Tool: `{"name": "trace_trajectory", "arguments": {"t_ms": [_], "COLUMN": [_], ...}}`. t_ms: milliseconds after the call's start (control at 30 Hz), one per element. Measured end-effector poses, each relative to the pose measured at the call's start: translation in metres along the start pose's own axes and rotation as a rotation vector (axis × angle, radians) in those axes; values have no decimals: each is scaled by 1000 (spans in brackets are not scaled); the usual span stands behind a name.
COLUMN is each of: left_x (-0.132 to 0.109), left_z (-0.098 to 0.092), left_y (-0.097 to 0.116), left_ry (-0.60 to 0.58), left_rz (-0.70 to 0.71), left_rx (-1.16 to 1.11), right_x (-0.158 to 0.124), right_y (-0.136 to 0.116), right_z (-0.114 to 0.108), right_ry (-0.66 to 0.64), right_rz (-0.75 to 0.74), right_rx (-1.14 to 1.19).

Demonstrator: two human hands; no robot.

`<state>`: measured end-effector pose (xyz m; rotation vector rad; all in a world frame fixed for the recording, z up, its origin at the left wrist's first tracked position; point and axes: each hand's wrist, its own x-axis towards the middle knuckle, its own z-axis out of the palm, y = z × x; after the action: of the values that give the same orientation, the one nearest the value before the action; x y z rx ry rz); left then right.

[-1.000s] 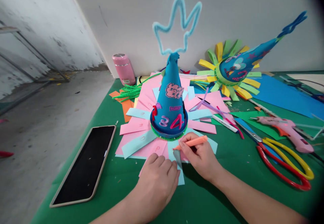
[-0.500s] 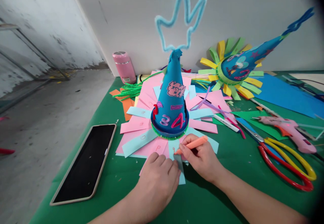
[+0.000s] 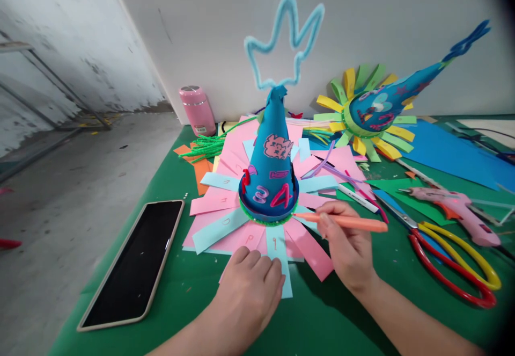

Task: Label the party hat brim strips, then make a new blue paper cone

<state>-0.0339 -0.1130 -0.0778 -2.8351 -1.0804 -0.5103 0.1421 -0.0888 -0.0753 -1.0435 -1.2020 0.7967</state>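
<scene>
- Note at near left a dark-screened phone (image 3: 131,267), flat on green table (image 3: 187,297).
- Find at far left a pink bottle (image 3: 197,111), upright near the wall panel (image 3: 161,71).
- Just to the right and nearer, spot loose green pipe cleaners (image 3: 207,146), partly over orange paper (image 3: 201,176).
- At near center, see left hand (image 3: 251,286) resting knuckles up, fingers curled, on the near end of a light blue strip (image 3: 277,242); can't tell whether pinching it, undersides hidden.
- On that strip, make out a small mark in orange-red, like "q" or "9".
- At center, observe a blue cone hat (image 3: 267,149) standing upright, ringed by pink and blue strips, topped by a light blue crown outline (image 3: 295,43).
- Just right of hat base, see right hand (image 3: 350,248) gripping an orange marker (image 3: 354,223) between thumb and fingers, tip pointing left, close by the rim; can't tell whether touching.
- Behind, at far right, note a second cone hat (image 3: 386,106), tilted rightward.
- At right, find red-and-yellow scissors (image 3: 413,229), then a pink glue gun (image 3: 462,205).
</scene>
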Motion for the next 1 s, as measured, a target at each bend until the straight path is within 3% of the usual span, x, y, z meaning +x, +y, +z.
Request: {"name": "trace_trajectory", "arguments": {"t_ms": [67,267,567,867,1000], "left_x": [-1,-1,7,39,40], "left_z": [0,-2,-3,12,19], "left_y": [0,0,9,43,45], "left_ry": [-3,33,177,-76,-77], "left_rz": [1,4,30,-84,-63], "left_rx": [-2,-44,-64,114,111], "right_x": [6,21,23,21,19], "right_y": [-4,-10,2,11,9], "right_z": [-8,-24,-36,-42,-40], "right_ry": [-7,-220,-141,-118,-163], "right_rz": [-34,-35,-18,-108,-108], "right_rx": [25,-50,-106,-180,-168]}}
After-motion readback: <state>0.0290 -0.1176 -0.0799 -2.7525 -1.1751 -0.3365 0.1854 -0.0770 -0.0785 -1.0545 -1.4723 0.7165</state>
